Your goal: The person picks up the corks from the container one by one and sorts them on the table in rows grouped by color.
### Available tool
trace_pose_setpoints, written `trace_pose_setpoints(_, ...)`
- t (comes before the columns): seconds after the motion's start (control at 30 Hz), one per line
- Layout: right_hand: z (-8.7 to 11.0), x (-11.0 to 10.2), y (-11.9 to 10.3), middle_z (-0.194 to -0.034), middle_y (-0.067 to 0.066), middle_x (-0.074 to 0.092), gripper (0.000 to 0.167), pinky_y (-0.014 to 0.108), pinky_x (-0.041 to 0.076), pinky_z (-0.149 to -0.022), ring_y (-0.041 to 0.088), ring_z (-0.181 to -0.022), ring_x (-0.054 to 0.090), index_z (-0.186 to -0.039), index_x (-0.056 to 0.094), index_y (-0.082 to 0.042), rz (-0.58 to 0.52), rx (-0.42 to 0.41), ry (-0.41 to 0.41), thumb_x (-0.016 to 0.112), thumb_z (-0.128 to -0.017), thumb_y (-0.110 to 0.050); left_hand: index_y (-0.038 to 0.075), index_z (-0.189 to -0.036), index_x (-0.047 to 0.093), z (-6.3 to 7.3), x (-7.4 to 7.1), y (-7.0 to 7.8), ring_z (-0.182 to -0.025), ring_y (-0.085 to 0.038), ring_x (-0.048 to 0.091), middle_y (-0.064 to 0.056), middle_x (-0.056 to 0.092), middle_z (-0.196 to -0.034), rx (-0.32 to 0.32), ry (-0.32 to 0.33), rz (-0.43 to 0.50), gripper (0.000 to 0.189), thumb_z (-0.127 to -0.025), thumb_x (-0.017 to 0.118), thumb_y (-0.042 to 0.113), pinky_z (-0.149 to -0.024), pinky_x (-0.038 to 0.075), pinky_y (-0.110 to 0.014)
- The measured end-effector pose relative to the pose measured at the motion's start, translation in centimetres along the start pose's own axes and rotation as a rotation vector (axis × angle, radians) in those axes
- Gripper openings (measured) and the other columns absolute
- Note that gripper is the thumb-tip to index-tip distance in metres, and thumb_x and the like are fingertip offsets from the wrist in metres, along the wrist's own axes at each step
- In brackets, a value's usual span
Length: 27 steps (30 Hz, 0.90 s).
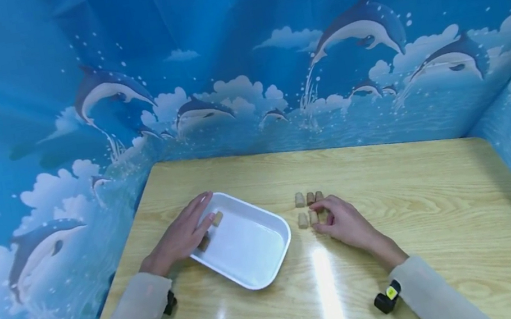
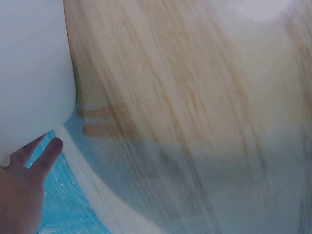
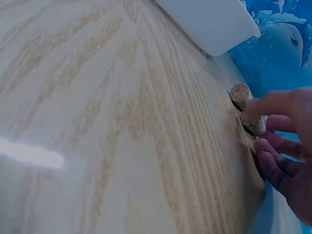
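In the head view my left hand [image 1: 182, 238] lies over the near-left rim of a white tray [image 1: 255, 245], fingers extended along the edge and thumb reaching inside. A light cork stopper [image 1: 217, 218] lies by that thumb, and a darker cork [image 1: 204, 242] sits partly hidden beside the palm. On the table to the tray's right, my right hand [image 1: 346, 223] has thumb and index finger either side of a pale cork [image 1: 314, 218], pinching it. Another cork [image 1: 303, 220] stands just left of it. Behind are a pale cork [image 1: 299, 199] and two browner corks [image 1: 311, 198].
The wood-grain table [image 1: 428, 209] carries the tray and corks. A blue dolphin-print curtain [image 1: 238, 60] rises behind the table and along both sides. Overhead light reflects brightly off the tabletop near the right hand.
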State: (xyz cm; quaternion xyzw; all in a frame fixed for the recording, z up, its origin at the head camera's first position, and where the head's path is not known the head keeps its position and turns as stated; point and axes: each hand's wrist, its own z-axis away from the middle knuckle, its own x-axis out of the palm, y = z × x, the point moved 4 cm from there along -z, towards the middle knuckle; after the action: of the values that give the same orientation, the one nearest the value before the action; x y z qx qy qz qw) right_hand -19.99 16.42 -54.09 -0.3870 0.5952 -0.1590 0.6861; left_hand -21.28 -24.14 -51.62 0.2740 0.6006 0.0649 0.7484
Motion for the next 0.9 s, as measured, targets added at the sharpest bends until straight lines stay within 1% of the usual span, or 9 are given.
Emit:
trace_pose_setpoints(0.13, -0.2, -0.3, -0.5, -0.121, 0.007, 0.071, 0.042, 0.026, 0.053, -0.069, 0.012, -0.082, 0.061, -0.138, 0.073, -0.010, -0.035, -0.008, 0.065, 0.081, -0.100, -0.028, 0.026, -0.177, 0.012, -0.1, 0.1, -0.2, -0.169, -0.038, 0.019, -0.008, 0.016, -0.185, 0.003, 0.001, 0.000, 0.070, -0.117, 0.028, 0.060, -0.135, 0.023, -0.064)
trace_pose_setpoints(0.27, -0.9, -0.5, -2.0, -0.122, 0.007, 0.073, 0.040, 0.026, 0.054, -0.071, 0.014, -0.083, 0.062, -0.135, 0.073, -0.011, -0.091, -0.032, 0.093, 0.081, -0.101, -0.029, 0.025, -0.177, 0.013, -0.1, 0.1, -0.3, -0.169, -0.038, 0.019, -0.008, 0.016, -0.185, 0.013, 0.000, 0.003, 0.069, -0.118, 0.027, 0.057, -0.135, 0.023, -0.063)
trace_pose_setpoints(0.37, -1.7, -0.2, -3.5, -0.123, 0.009, 0.075, 0.039, 0.026, 0.055, -0.072, 0.014, -0.084, 0.063, -0.135, 0.073, -0.009, -0.116, -0.061, 0.085, 0.081, -0.101, -0.028, 0.024, -0.177, 0.013, -0.2, 0.1, -0.4, -0.169, -0.038, 0.019, -0.009, 0.016, -0.184, 0.018, 0.001, 0.002, 0.068, -0.119, 0.025, 0.055, -0.135, 0.022, -0.063)
trace_pose_setpoints(0.5, -3.0, 0.8, -5.7, -0.124, 0.010, 0.076, 0.039, 0.027, 0.056, -0.072, 0.012, -0.082, 0.064, -0.133, 0.074, -0.008, -0.130, -0.104, 0.066, 0.081, -0.100, -0.027, 0.021, -0.177, 0.014, -0.2, 0.2, -0.4, -0.169, -0.039, 0.019, -0.011, 0.017, -0.184, 0.033, 0.009, 0.003, 0.066, -0.119, 0.022, 0.053, -0.136, 0.021, -0.063)
trace_pose_setpoints(0.6, -4.0, 1.8, -7.2, -0.125, 0.006, 0.076, 0.038, 0.028, 0.056, -0.077, 0.010, -0.083, 0.065, -0.133, 0.074, -0.009, -0.131, -0.111, 0.046, 0.081, -0.099, -0.026, 0.021, -0.177, 0.014, -0.1, 0.1, -0.4, -0.169, -0.038, 0.018, -0.011, 0.016, -0.184, 0.036, 0.012, 0.008, 0.066, -0.120, 0.022, 0.052, -0.136, 0.020, -0.062)
trace_pose_setpoints(0.7, -5.0, 2.9, -8.5, -0.125, 0.003, 0.076, 0.038, 0.028, 0.056, -0.078, 0.009, -0.083, 0.066, -0.133, 0.075, -0.010, -0.118, -0.114, 0.023, 0.081, -0.100, -0.027, 0.021, -0.177, 0.014, 0.0, 0.1, -0.4, -0.169, -0.039, 0.018, -0.011, 0.016, -0.184, 0.038, 0.008, 0.008, 0.065, -0.120, 0.021, 0.051, -0.136, 0.019, -0.063)
trace_pose_setpoints(0.8, -5.9, 3.8, -9.8, -0.123, 0.003, 0.077, 0.037, 0.027, 0.058, -0.075, 0.008, -0.083, 0.065, -0.132, 0.075, -0.008, -0.097, -0.135, 0.015, 0.081, -0.100, -0.026, 0.021, -0.177, 0.014, 0.0, 0.0, -0.3, -0.169, -0.039, 0.018, -0.011, 0.016, -0.184, 0.041, 0.007, 0.005, 0.064, -0.120, 0.021, 0.050, -0.136, 0.020, -0.063)
trace_pose_setpoints(0.9, -6.6, 4.3, -11.1, -0.120, 0.004, 0.078, 0.036, 0.026, 0.057, -0.072, 0.008, -0.081, 0.064, -0.130, 0.076, -0.007, -0.091, -0.172, 0.021, 0.081, -0.100, -0.025, 0.019, -0.177, 0.016, 0.0, -0.1, -0.2, -0.169, -0.039, 0.019, -0.011, 0.017, -0.184, 0.041, 0.011, 0.005, 0.064, -0.120, 0.021, 0.049, -0.137, 0.020, -0.061)
